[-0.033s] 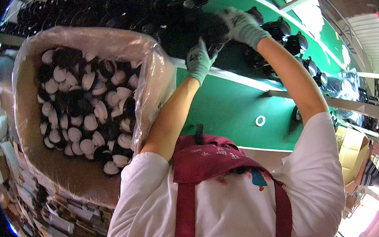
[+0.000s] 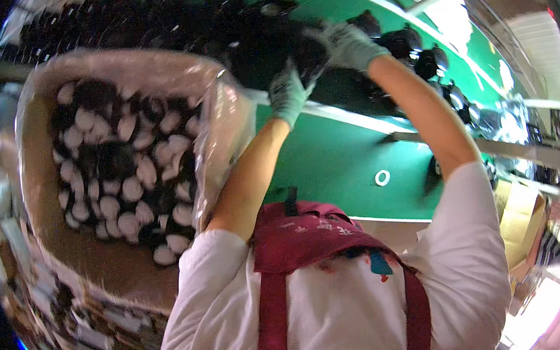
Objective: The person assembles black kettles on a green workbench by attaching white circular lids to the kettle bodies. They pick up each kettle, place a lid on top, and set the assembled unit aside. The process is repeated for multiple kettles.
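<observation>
Both my hands wear pale grey-green work gloves and meet at a black rounded piece (image 2: 309, 54) above the green table. My left hand (image 2: 289, 93) grips its near left side, thumb toward the piece. From the right, my right hand (image 2: 350, 47) holds its far side, the fingers partly blurred. The piece is too dark to tell its exact kind. Similar black pieces crowd the table behind, and more black pieces (image 2: 402, 42) lie in a row right of my right hand.
At left stands a large plastic-lined carton (image 2: 40, 183) with many white and black round parts (image 2: 131, 188). A white ring (image 2: 382, 178) lies on the green surface (image 2: 334, 158). An open cardboard box (image 2: 514, 216) and a person in a striped top (image 2: 550, 248) are at far right.
The view has shifted slightly. My right hand has moved a little left with the black piece, and my left hand has barely moved.
</observation>
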Motion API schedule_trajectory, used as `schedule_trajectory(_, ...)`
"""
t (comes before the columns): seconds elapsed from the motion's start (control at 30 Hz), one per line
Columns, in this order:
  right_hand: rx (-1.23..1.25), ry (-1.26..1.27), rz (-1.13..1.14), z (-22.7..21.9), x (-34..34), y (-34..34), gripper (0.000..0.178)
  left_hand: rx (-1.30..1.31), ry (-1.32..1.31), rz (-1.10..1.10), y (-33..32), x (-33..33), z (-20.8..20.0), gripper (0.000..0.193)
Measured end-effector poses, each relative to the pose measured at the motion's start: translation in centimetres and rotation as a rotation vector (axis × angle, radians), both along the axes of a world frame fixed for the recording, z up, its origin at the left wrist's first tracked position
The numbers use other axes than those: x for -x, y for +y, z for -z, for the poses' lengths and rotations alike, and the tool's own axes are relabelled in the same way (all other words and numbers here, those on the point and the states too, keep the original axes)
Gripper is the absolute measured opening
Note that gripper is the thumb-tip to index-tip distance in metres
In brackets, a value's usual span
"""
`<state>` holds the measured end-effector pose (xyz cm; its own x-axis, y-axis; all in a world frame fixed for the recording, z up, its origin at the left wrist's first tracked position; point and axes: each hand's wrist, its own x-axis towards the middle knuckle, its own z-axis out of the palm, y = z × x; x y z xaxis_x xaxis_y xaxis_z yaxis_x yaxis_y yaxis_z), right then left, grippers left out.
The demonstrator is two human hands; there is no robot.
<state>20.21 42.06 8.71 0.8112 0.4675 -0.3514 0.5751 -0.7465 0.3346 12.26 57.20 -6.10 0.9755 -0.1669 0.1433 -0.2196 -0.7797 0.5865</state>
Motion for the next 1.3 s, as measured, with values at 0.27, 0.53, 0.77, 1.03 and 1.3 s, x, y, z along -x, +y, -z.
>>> schedule_trajectory(0.27,0.015,0.038,0.020,-2.3,1.5,1.5,0.095,-0.039,0.216,-0.036,0.2,-0.5,-1.8,0.098)
schedule_trajectory(0.53,-0.154,0.136,0.448,-0.2,1.5,2.0,0.108,0.155,0.187,0.023,-0.4,-0.1,-2.0,0.084)
schedule_trajectory(0.77,-0.288,0.108,0.607,1.7,1.4,1.8,0.113,-0.001,0.145,-0.084,-0.7,-0.5,-1.8,0.095)
schedule_trajectory(1.03,-0.076,0.010,0.225,2.4,1.6,0.1,0.111,0.057,0.228,-0.023,-0.6,-0.4,-2.7,0.113)
schedule_trajectory(1.3,-0.311,0.024,0.875,2.0,2.8,1.4,0.109,-0.046,0.224,-0.120,-4.6,0.1,-2.6,0.102)
